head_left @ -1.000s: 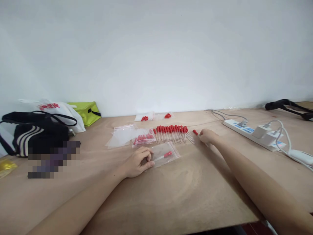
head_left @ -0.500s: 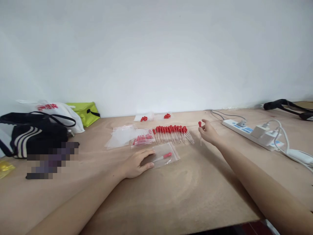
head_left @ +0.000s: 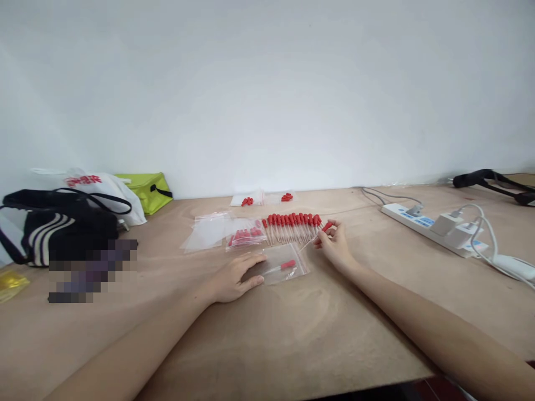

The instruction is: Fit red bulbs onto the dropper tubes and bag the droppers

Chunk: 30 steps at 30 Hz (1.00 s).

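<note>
Pinching a red-bulbed dropper (head_left: 327, 227) in my right fingers (head_left: 325, 239), left fingers (head_left: 251, 259) loosely open and empty, I'm seemingly adding to the clear bag (head_left: 278, 255) at 8 o'clock, which calls for a lined-up tip.

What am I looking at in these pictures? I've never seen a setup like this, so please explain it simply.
There is no robot here: a person works with two bare hands, and every picture comes from one camera on the person's head, looking forward and down.

The left hand rests at the edge of a clear zip bag with one red-topped dropper inside. The right hand holds another dropper by its red bulb, thin tube pointing toward the bag.

On the wooden table, a row of droppers lies behind the bag, beside bagged red-topped pieces and flat clear bags. A power strip is at the right, and a black bag at the left.
</note>
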{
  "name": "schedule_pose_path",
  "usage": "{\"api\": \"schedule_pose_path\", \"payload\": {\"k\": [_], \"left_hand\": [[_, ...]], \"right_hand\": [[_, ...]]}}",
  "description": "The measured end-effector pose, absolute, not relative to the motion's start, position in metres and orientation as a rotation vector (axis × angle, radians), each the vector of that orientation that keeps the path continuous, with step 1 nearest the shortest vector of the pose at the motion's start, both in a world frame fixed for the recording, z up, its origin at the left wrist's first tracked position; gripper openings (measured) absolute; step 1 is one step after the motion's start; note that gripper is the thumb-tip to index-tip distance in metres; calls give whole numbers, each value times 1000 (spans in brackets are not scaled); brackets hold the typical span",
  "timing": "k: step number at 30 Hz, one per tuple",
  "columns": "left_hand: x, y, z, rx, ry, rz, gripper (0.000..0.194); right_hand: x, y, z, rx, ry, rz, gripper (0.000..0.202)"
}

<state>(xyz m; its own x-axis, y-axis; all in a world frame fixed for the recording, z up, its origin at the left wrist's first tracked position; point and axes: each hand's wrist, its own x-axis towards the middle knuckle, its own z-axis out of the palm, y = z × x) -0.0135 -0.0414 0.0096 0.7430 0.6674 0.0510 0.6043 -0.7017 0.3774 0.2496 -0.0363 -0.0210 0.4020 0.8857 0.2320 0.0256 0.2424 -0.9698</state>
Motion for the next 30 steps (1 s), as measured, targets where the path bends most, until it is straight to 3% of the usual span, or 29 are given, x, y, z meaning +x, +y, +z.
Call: {"api": "schedule_pose_path", "payload": {"k": [7, 15, 25, 30], "left_hand": [[-13, -41, 8, 2599, 975, 294, 47], [-13, -41, 7, 2584, 941, 349, 47], [-13, -41, 8, 2590, 934, 343, 47], [-13, -39, 7, 2607, 901, 321, 42]], "right_hand": [[228, -48, -21, -1054, -955, 1076, 39], [233, -54, -17, -1223, -1428, 1230, 33], [237, -45, -26, -1178, -1910, 994, 35], [259, -28, -13, -1540, -1720, 473, 16]]}}
